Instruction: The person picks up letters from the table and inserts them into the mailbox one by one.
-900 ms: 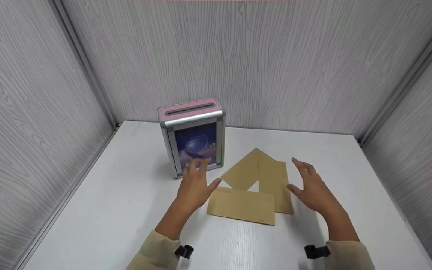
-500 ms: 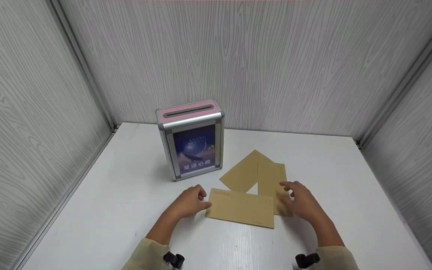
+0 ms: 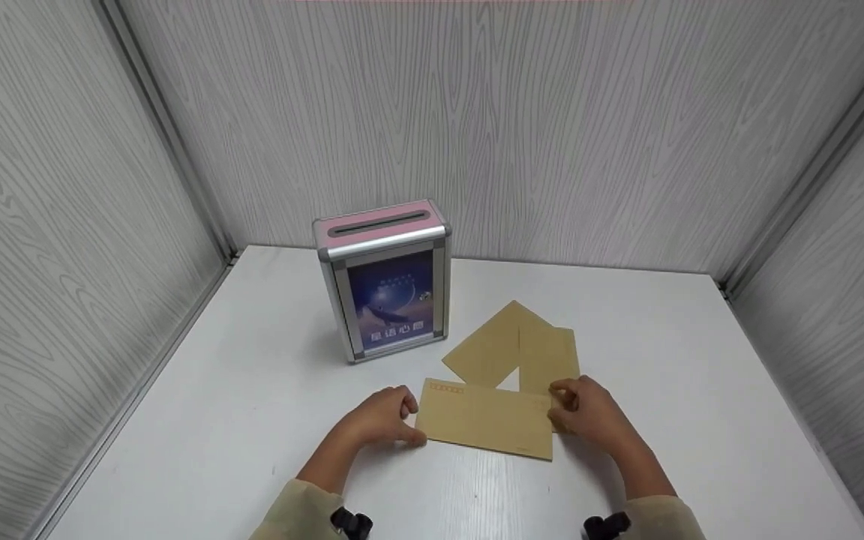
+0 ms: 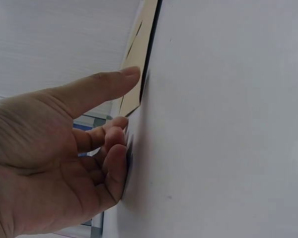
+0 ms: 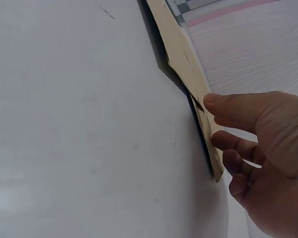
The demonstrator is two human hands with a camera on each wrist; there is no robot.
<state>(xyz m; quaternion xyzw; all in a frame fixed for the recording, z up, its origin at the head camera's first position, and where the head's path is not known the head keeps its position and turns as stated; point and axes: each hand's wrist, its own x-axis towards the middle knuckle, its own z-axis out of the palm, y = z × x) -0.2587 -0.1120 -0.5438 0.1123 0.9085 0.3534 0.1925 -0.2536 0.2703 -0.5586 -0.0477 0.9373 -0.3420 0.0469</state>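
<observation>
A brown paper envelope with a row of small red boxes lies crosswise in front, overlapping two more brown envelopes, one angled and one upright-running. At its left end is my left hand, thumb right at the lower left corner and fingers loosely bent beside the edge. My right hand is at its right end, with thumb and index fingertips by the edge and a gap between them. In the left wrist view the thumb overlaps the envelope's corner; the right wrist view has the thumb at the envelope edge.
A silver-framed box with a pink slotted top and a blue picture front stands behind the left hand. The white table is enclosed by grey wood-grain panels at the back and sides.
Both hands have come down and toward the front envelope; the left moved nearer me, away from the box, the right leftward to the envelope's right end. The envelopes lie as before.
</observation>
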